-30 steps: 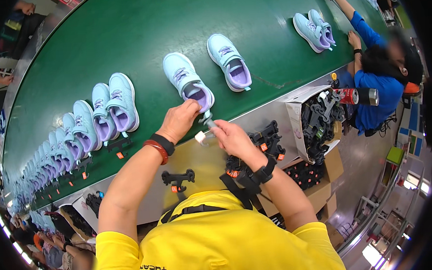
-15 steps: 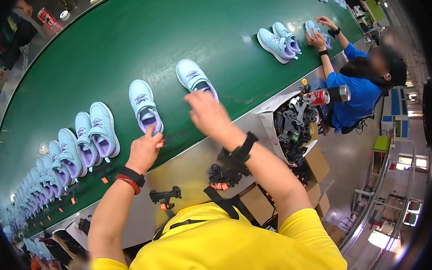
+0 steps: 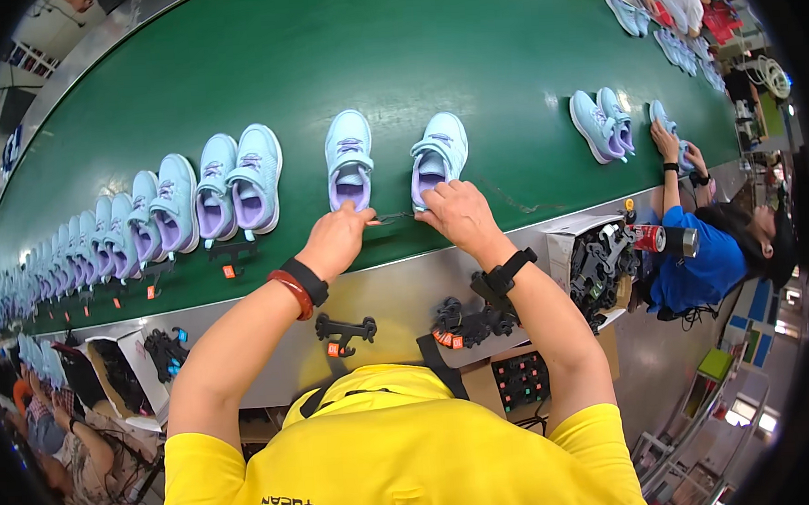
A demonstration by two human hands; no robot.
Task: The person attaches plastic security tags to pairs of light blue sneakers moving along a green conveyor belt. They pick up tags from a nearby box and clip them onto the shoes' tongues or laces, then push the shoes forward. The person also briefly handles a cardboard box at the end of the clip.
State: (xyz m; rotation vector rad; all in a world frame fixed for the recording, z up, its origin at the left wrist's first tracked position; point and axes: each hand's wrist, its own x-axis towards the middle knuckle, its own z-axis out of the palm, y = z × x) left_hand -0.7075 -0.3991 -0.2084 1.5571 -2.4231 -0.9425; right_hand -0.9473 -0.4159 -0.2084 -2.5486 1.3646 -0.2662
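Note:
Two light blue sneakers with lilac linings stand in front of me, toes pointing away: a left one (image 3: 350, 150) and a right one (image 3: 442, 143). At the left sneaker's heel, my left hand (image 3: 335, 241) is closed on one end of a dark plastic shoe hanger (image 3: 393, 217). The hanger's bar spans the gap between both hands, mostly hidden by fingers. My right hand (image 3: 462, 215) pinches the heel of the right sneaker, its thumb beside the hanger's other end.
A row of paired sneakers (image 3: 175, 205) runs left along the green table (image 3: 467, 57). Nearer me lie a loose black hanger (image 3: 345, 331) and a hanger pile (image 3: 468, 322). Right, a box of hangers (image 3: 597, 265) stands by a can (image 3: 646, 237) and a co-worker in blue (image 3: 698, 260).
My right hand has come down onto the right sneaker's heel. The view has shifted, so both sneakers sit further right. The hanger's bar now shows between my hands.

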